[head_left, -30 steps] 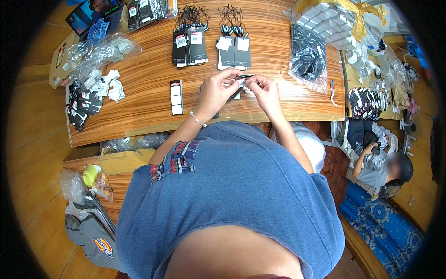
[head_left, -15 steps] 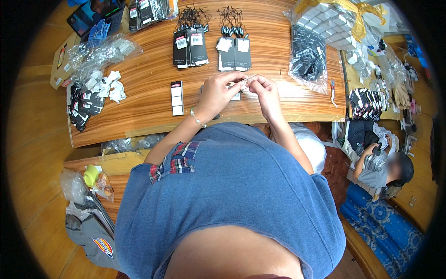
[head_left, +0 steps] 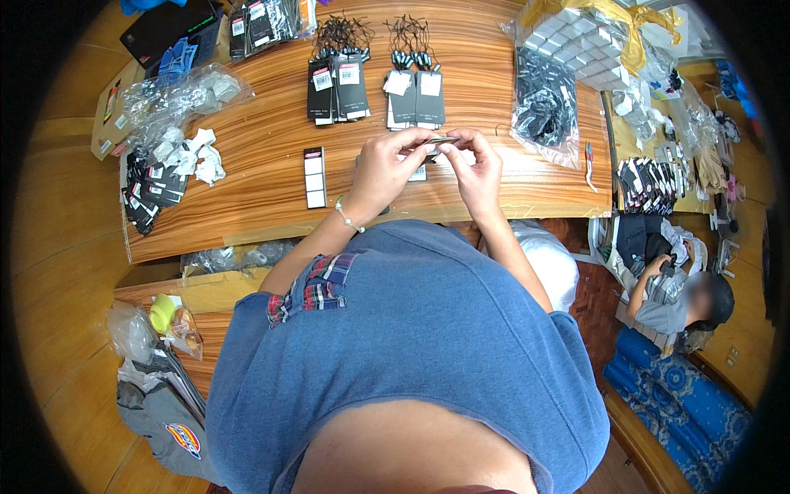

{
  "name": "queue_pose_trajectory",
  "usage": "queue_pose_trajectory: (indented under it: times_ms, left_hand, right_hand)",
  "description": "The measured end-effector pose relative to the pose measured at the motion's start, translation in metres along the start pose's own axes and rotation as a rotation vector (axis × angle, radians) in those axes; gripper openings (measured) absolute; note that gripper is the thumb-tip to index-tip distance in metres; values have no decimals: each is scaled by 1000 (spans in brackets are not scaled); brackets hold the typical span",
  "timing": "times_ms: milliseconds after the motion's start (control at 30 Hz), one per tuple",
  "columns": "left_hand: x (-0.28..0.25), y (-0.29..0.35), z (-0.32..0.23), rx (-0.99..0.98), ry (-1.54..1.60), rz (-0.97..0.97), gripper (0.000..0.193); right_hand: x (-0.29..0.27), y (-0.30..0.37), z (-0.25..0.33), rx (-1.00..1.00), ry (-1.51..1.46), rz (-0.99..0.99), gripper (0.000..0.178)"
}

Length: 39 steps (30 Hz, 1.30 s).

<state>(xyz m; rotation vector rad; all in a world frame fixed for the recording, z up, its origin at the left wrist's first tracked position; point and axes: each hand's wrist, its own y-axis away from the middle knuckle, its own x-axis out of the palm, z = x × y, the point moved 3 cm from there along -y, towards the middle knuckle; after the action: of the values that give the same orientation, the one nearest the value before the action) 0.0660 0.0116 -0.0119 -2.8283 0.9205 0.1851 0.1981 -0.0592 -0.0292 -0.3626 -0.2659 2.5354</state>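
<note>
Both my hands are raised over the near part of the wooden table, fingers pinched together. Between them is a thin flat tag, seen nearly edge-on. My left hand grips one end of it and my right hand the other. Partly hidden below them lies a dark tag with a white label. To the left rests a strip of white labels with a dark top. Two stacks of black hang tags with strings, a left one and a right one, lie just beyond my hands.
Bagged black cords and small pliers lie on the right. Crumpled white paper and loose black tags cover the left side. A laptop stands at the far left. Another person sits at the right.
The tag between my fingers has turned from a pale face to a darker edge-on view. My right hand has shifted slightly to the right.
</note>
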Motion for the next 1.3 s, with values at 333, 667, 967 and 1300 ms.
queue_pose_trajectory:
  times_ms: [333, 667, 967, 1300]
  left_hand:
    - [1, 2, -3, 24, -27, -13, 14]
    - [-8, 4, -10, 403, -362, -36, 16]
    - [-22, 5, -22, 519, -515, -41, 19]
    - [-35, 17, 0, 439, -475, 118, 21]
  right_hand:
    - [-1, 0, -5, 59, -54, 77, 14]
    - [-1, -8, -13, 518, -510, 301, 11]
    - [17, -13, 9, 270, -378, 162, 8]
    - [8, -45, 49, 174, -695, 36, 13]
